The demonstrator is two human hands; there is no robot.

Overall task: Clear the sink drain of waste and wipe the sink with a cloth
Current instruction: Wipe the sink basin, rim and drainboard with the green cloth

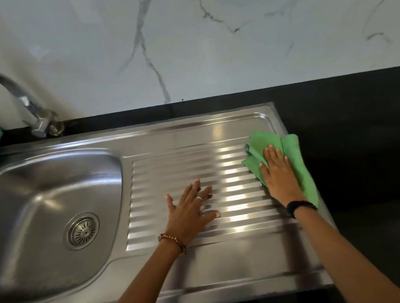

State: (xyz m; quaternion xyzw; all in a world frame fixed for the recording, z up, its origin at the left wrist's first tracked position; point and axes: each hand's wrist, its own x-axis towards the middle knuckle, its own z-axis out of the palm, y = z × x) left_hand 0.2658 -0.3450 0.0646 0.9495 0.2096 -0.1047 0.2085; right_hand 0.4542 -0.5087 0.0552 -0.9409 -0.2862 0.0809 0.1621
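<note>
Your right hand lies flat, fingers extended, pressing the green cloth at the drainboard's 3 o'clock edge. Your left hand, splayed open and holding nothing, rests on the ridges.

green cloth | crumpled, drainboard's right edge | drain clear

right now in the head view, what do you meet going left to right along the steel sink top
round steel drain strainer → left hand flat on the ridged steel drainboard → right hand pressing the green cloth
</note>
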